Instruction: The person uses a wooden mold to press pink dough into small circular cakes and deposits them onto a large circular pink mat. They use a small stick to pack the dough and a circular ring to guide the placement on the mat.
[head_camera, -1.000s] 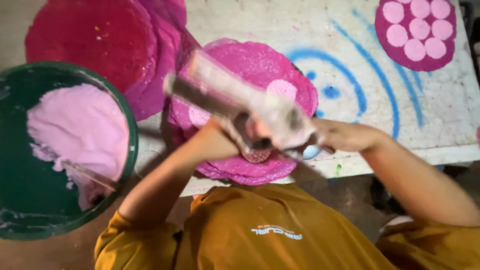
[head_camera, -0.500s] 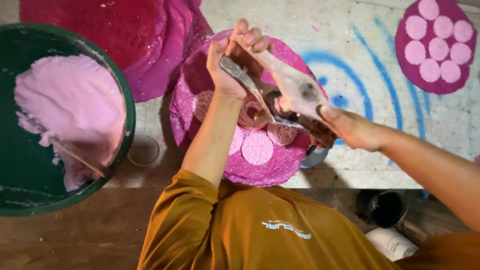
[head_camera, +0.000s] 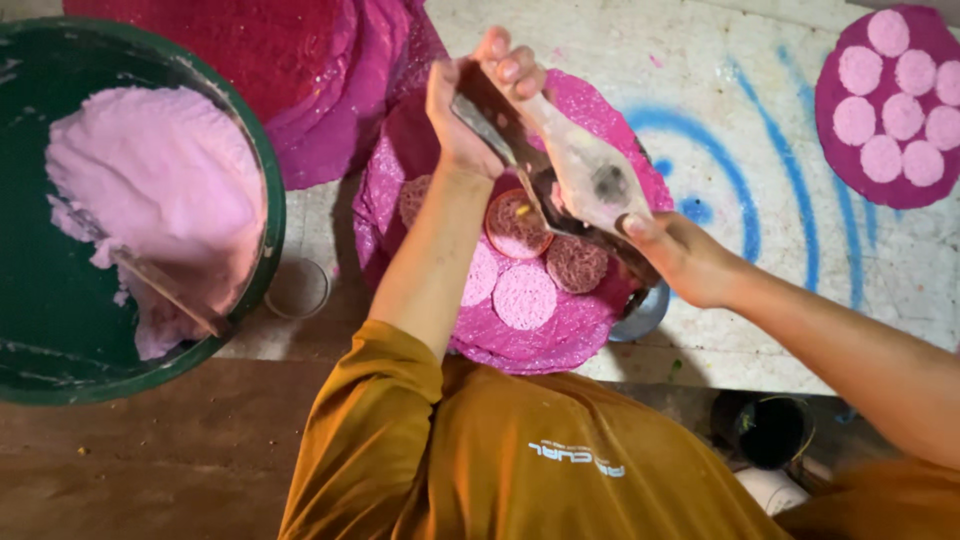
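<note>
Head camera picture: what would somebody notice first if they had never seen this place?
Probably the big green tub of pale pink paste on the left. Next, in the middle, the left hand and right hand holding a paste-smeared tool over a bright pink mat dotted with round discs.

Left hand (head_camera: 470, 110) raised, fingers curled shut around the far end of a flat tool, forearm running up from the bent elbow. Right hand (head_camera: 680, 255) lower, clenched on the near end, arm extending in from the right, wrist straight.
</note>
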